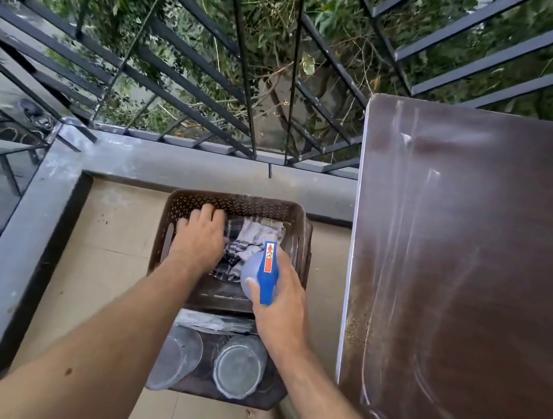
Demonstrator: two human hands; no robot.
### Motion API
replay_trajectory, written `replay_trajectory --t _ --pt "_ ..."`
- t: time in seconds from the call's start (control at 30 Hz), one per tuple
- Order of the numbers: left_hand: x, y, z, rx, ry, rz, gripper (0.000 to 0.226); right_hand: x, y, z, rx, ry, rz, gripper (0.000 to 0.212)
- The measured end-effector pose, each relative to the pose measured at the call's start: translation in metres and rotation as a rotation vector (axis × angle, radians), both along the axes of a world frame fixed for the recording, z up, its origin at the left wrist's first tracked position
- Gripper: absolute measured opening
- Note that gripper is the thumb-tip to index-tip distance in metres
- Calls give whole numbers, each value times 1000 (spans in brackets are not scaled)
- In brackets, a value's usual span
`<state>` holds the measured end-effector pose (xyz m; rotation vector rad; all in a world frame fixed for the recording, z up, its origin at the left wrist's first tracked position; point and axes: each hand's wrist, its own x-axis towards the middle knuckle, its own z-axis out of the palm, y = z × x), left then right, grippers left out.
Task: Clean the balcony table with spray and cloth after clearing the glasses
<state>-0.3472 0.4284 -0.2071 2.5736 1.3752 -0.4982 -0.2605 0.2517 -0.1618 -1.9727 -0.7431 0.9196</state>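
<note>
The table (pixel 468 265) stands at the right against the railing (pixel 215 64), its brown top streaked and carrying no glasses. The cloth (pixel 251 241), a checked rag, lies bunched in the basket (pixel 234 201) on the floor just left of the table's near-left edge. The left hand (pixel 201 235) is down in the basket's left side beside the cloth, fingers curled over something I cannot make out. The right hand (pixel 283 303) grips the spray (pixel 266 273) bottle over the basket's right rim. Two glasses (pixel 240 367) sit in a second tray nearer the person, so clearing looks done and fetching the cloth is the step in hand. Next calls for pinching the cloth and lifting both hands rightward over the table's left edge. The floor strip between ledge (pixel 203 170) and table is narrow.
</note>
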Motion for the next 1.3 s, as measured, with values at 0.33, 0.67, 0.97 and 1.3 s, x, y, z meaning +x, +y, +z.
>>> replay_trajectory --t 0.33,0.67,0.97,1.3 --pt "-3 -11 42 -10 -189 109 24 7 -10 4 20 -14 61 56" --pt "-24 -56 170 -518 -857 1012 20 22 -30 78 215 -46 82 67" --pt "22 -159 275 -1168 -1432 1058 27 109 -114 181 426 -218 70 45" --pt "165 -270 292 -1194 -1380 1062 44 263 -220 170 294 -265 -27 47"
